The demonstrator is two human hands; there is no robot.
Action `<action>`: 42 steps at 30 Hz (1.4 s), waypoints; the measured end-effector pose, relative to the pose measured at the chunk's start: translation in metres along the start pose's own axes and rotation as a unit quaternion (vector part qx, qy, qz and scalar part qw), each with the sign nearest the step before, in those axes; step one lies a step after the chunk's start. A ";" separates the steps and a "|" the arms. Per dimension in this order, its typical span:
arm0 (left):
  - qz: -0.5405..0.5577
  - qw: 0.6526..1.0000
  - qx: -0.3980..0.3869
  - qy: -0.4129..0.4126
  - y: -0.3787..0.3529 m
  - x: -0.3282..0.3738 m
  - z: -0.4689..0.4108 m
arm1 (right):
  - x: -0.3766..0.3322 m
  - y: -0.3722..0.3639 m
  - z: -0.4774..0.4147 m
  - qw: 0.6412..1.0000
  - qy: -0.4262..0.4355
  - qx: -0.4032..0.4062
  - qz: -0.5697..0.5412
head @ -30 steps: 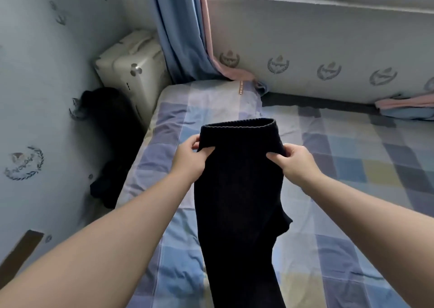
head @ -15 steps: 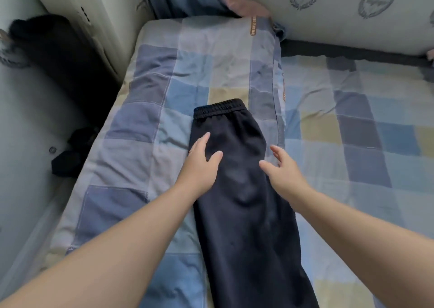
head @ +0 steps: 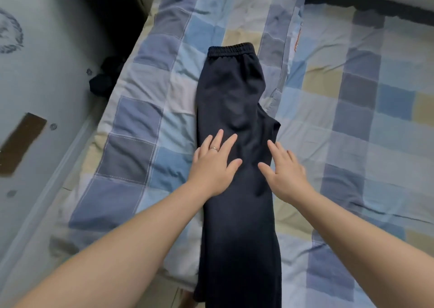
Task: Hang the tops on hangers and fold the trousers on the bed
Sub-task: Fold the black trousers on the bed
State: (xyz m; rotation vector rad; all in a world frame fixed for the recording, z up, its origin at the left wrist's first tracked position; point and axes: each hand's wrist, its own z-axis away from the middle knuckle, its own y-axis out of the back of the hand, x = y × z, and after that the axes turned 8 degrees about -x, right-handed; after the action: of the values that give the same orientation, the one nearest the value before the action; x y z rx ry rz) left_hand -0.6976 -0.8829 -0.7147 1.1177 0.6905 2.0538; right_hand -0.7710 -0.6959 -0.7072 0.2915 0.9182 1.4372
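Both palms are down flat. The left hand (head: 215, 164) lies with fingers spread and straight on the left half of the dark navy trousers (head: 234, 96), a ring (head: 214, 148) showing on one finger. The right hand (head: 285, 171) is flat too, fingers fanned, over the right edge of the cloth. Nothing is pinched; this is pressing and smoothing.

The trousers lie on the checked bedcover (head: 352, 119), laid leg on leg in one narrow strip. The elastic waistband (head: 231, 49) points to 12 o'clock and the legs run down to 6 o'clock, where they seem to spill over the near edge of the bed. So the long axis runs 12 to 6, leaning slightly left at the top. The crotch flap (head: 273, 125) juts out towards 3 o'clock.

To do this well, I'd say sweep both palms along that axis, not across it, so creases run out at the hems. Tuck the flap in for straight edges, then bring the hems up to the waistband.

At 9 o'clock, off the bed, a dark garment (head: 103, 82) sits bunched against the wall.
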 end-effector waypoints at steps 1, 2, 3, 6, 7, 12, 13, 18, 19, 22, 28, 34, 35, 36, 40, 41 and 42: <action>0.002 1.000 0.001 0.006 -0.009 0.004 0.015 | 0.006 -0.003 0.016 1.000 0.006 -0.002 0.015; 0.005 1.000 0.001 0.012 -0.018 0.007 0.031 | 0.013 -0.007 0.031 0.999 0.014 -0.003 0.028; 0.006 1.000 0.001 0.017 -0.029 0.010 0.048 | 0.020 -0.011 0.047 0.999 0.023 -0.004 0.042; 0.014 0.999 0.000 0.038 -0.064 0.016 0.102 | 0.044 -0.025 0.091 0.996 0.048 -0.002 0.072; 0.022 0.999 -0.005 0.048 -0.077 0.018 0.120 | 0.052 -0.031 0.106 0.996 0.054 -0.003 0.074; 0.087 0.989 -0.021 0.114 -0.142 0.018 0.206 | 0.095 -0.075 0.173 0.997 0.060 -0.019 0.036; 0.109 0.985 -0.026 0.128 -0.155 0.016 0.221 | 0.103 -0.086 0.184 0.998 0.054 -0.028 0.022; 0.201 0.957 -0.055 0.202 -0.216 -0.005 0.274 | 0.139 -0.148 0.220 0.996 0.012 -0.070 -0.045; 0.217 0.949 -0.057 0.220 -0.226 -0.011 0.279 | 0.146 -0.162 0.222 0.995 0.008 -0.078 -0.056; 0.259 0.929 -0.056 0.257 -0.253 -0.028 0.281 | 0.166 -0.204 0.222 0.988 -0.017 -0.094 -0.125; 0.290 0.917 -0.025 0.272 -0.300 -0.069 0.255 | 0.194 -0.275 0.191 0.974 -0.057 -0.100 -0.193; 0.322 0.908 -0.020 0.266 -0.334 -0.089 0.225 | 0.200 -0.306 0.153 0.950 -0.093 -0.078 -0.288; 0.313 0.913 -0.022 0.262 -0.336 -0.091 0.225 | 0.200 -0.308 0.150 0.942 -0.109 -0.065 -0.312; 0.310 0.915 -0.015 0.258 -0.338 -0.093 0.225 | 0.199 -0.309 0.147 0.934 -0.127 -0.053 -0.331; 0.326 0.905 0.068 0.263 -0.334 -0.106 0.237 | 0.193 -0.315 0.149 0.921 -0.140 -0.048 -0.360; 0.319 0.907 0.077 0.264 -0.332 -0.111 0.239 | 0.191 -0.317 0.151 0.921 -0.138 -0.052 -0.360; 0.312 0.909 0.079 0.265 -0.331 -0.116 0.240 | 0.188 -0.318 0.152 0.923 -0.136 -0.051 -0.356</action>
State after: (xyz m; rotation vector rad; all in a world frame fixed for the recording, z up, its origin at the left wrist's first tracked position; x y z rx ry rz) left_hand -0.3401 -0.7371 -0.8922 0.9415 0.8406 2.9604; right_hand -0.4624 -0.5233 -0.8933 0.0558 0.6199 0.7399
